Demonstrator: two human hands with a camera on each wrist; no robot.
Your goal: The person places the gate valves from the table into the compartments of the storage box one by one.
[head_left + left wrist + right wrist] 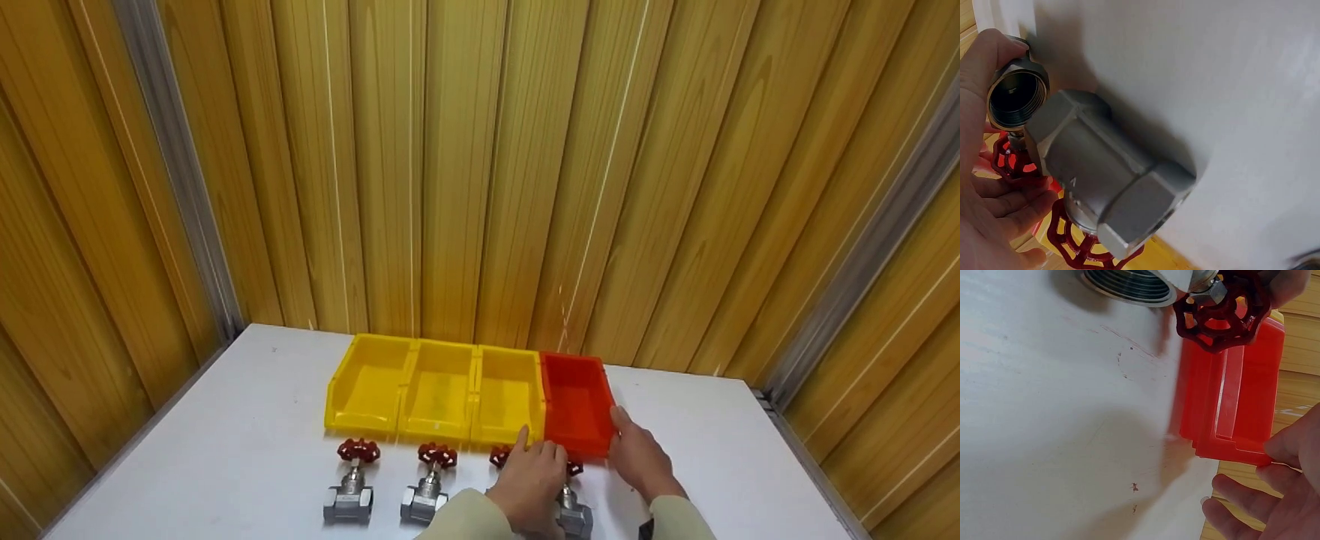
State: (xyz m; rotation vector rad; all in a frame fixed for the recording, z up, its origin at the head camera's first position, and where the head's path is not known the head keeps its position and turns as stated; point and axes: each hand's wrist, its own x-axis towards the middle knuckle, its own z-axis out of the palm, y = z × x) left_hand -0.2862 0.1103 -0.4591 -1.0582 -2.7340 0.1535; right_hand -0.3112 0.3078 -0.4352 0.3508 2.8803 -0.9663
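My right hand (641,457) pinches the right side wall of a red bin (577,405), its thumb and forefinger at the rim in the right wrist view. My left hand (531,480) is on the rightmost gate valve (576,519), in front of that bin. In the left wrist view the thumb lies on this valve's steel body (1041,73), and the fingers are around its red handwheel (1013,160). Closer to that camera stands another gate valve (1095,163), largely hidden behind the left hand in the head view.
Three yellow bins (367,409) line up left of the red one, side by side. Two more gate valves (349,499) with red handwheels stand before them on the white table (225,450). Wood-patterned panels (457,187) wall in the table's back and sides.
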